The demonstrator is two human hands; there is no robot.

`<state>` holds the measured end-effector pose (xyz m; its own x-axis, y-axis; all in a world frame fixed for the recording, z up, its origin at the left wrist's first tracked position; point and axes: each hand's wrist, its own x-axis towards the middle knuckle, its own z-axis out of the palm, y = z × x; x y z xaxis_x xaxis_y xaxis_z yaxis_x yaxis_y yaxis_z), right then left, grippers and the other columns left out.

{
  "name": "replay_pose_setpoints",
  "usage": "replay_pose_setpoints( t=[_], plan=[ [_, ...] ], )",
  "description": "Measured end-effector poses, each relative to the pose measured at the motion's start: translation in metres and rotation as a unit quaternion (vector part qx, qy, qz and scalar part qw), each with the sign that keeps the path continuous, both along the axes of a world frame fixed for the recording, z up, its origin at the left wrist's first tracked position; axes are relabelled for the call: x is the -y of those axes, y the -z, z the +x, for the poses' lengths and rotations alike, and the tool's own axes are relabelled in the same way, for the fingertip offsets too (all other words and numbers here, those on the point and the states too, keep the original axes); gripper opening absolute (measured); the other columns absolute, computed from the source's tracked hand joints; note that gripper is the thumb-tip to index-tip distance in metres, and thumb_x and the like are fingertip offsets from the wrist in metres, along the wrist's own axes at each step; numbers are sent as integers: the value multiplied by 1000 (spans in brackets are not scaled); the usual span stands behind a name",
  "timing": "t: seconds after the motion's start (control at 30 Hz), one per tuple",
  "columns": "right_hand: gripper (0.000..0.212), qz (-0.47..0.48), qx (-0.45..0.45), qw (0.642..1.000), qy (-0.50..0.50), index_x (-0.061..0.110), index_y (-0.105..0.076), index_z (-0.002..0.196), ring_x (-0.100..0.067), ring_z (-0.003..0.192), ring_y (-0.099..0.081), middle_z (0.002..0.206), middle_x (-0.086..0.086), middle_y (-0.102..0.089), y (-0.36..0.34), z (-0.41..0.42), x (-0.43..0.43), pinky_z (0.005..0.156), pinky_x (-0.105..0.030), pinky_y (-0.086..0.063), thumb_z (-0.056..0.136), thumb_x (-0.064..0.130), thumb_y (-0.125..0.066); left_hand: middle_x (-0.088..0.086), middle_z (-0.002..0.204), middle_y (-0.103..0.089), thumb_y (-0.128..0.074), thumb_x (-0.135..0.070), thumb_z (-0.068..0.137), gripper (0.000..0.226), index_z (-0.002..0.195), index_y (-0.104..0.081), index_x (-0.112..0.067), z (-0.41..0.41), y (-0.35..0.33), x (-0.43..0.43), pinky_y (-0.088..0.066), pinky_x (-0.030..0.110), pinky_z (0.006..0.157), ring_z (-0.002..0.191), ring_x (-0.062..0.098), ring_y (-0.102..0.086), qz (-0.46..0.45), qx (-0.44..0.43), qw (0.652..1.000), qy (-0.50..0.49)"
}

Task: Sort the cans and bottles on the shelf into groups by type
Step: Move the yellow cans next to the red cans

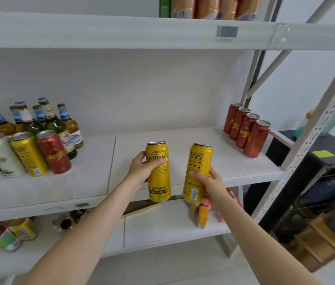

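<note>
Your left hand (141,171) is clenched around one yellow can (158,171); your right hand (209,182) is clenched around a second yellow can (198,171). Both cans are upright, raised off the shelf (183,140) just in front of its front edge, near the middle. Risk: the right grip sits low on its can, so the top could tip on set-down. Risk: the row of four red cans (246,130) along the right edge stands close together; a nudge may topple it. At the left edge, a third yellow can (29,155), a red can (54,152) and the bottles (49,122) remain mixed.
</note>
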<state>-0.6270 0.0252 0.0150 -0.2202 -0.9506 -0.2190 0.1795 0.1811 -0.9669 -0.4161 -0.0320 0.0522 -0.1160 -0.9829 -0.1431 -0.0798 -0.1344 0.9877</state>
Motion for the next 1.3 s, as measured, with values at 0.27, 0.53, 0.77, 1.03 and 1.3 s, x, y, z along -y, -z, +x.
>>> replay_pose_setpoints(
  t=[0.27,0.53,0.77,1.03,1.3],
  plan=[
    [42,6,-7,999,-31,22,-58,118,-21,90,-69,108,-3,-70,-5,-116,20,61,-31,-53,81,19,-76,-1,107,-69,-82,-36,73,53,119,-57,-27,-112,3,4,-52,33,70,94,17,-67,9,-9,999,-35],
    [42,-8,11,999,-34,19,-60,117,-23,92,-71,108,-5,-72,5,-178,87,65,-34,-55,79,13,-77,2,104,-72,-85,-31,70,50,113,-60,-25,-172,8,66,-56,39,78,94,20,-70,2,12,1000,-27],
    [40,-24,10,999,-42,23,-63,112,-23,95,-71,103,0,-74,15,-202,150,72,-37,-55,76,15,-80,2,106,-71,-87,-32,68,53,112,-59,-27,-206,14,126,-55,44,87,97,20,-69,-11,30,999,-23],
    [51,-44,-13,997,-58,25,-63,117,-21,96,-71,105,1,-74,25,-215,227,89,-47,-56,72,17,-84,-1,101,-73,-88,-29,68,52,111,-60,-28,-224,23,185,-54,33,73,93,16,-70,-40,33,998,-33],
    [48,-89,-13,995,-42,25,-61,115,-21,100,-70,108,0,-73,37,-226,290,87,-42,-56,74,12,-82,-2,103,-73,-91,-40,52,69,112,-61,-30,-237,45,246,-57,42,87,95,14,-70,-61,35,997,-45]
  ],
)
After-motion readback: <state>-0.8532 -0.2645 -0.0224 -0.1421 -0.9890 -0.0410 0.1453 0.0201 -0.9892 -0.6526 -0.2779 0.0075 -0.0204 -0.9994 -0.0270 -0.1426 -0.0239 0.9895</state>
